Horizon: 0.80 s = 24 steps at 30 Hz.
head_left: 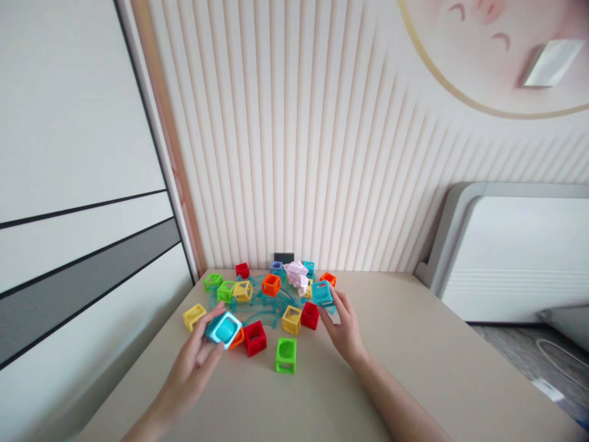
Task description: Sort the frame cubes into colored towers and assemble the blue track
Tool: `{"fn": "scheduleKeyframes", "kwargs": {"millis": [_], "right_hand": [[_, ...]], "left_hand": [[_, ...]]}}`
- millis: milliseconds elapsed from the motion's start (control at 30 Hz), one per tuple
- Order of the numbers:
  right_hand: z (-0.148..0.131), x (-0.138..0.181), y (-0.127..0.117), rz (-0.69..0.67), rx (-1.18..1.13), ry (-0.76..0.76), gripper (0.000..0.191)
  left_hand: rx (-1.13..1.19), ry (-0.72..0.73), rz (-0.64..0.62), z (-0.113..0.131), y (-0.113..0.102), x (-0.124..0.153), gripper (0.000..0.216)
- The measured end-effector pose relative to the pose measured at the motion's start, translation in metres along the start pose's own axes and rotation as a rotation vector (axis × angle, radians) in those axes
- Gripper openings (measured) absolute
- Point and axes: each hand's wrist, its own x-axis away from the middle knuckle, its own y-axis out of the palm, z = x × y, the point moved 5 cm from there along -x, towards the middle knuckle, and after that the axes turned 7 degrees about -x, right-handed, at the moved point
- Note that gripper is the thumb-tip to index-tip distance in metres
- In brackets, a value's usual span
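Observation:
My left hand (202,350) grips a blue hollow cube block (225,329) between thumb and fingers, raised over the table's left part. Behind that block, an orange cube (237,339) is partly hidden. My right hand (343,322) holds a second, lighter-looking blue cube (323,293), tilted, with the fingers at its right side. Close to the right hand are a red cube (310,315) and a yellow cube (291,320). Between the hands, a red cube (255,338) and a green cube (286,355) rest on the table.
Blue-green curved plastic track pieces (267,304) lie tangled among several more cubes toward the back. A pale pink faceted object (297,276) and a small black box (284,258) stand by the ribbed wall (294,135). A white cabinet (83,153) borders the table (414,344) at left.

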Motion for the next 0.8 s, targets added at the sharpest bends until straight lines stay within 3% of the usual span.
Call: {"fn": "scheduleKeyframes", "kwargs": {"millis": [100, 167, 333, 433, 533, 800], "right_hand": [[0.000, 0.001, 0.002, -0.005, -0.010, -0.005, 0.053], [-0.001, 0.002, 0.002, -0.002, -0.015, -0.009, 0.052], [0.000, 0.002, 0.001, -0.007, -0.027, -0.001, 0.049], [0.000, 0.002, 0.002, -0.008, -0.041, 0.007, 0.050], [-0.002, 0.003, 0.006, -0.035, -0.049, 0.015, 0.051], [-0.019, 0.009, 0.013, -0.112, -0.112, -0.028, 0.056]], "left_hand": [[0.183, 0.093, -0.219, 0.037, 0.038, -0.031, 0.057], [0.278, 0.150, -0.309, 0.048, 0.064, -0.051, 0.057], [0.474, 0.162, -0.347, 0.039, 0.107, -0.073, 0.061], [0.494, 0.154, -0.380, 0.031, 0.118, -0.064, 0.061], [0.370, 0.172, -0.388, 0.029, 0.123, -0.051, 0.055], [0.045, 0.280, -0.174, 0.035, 0.125, -0.045, 0.065]]}}
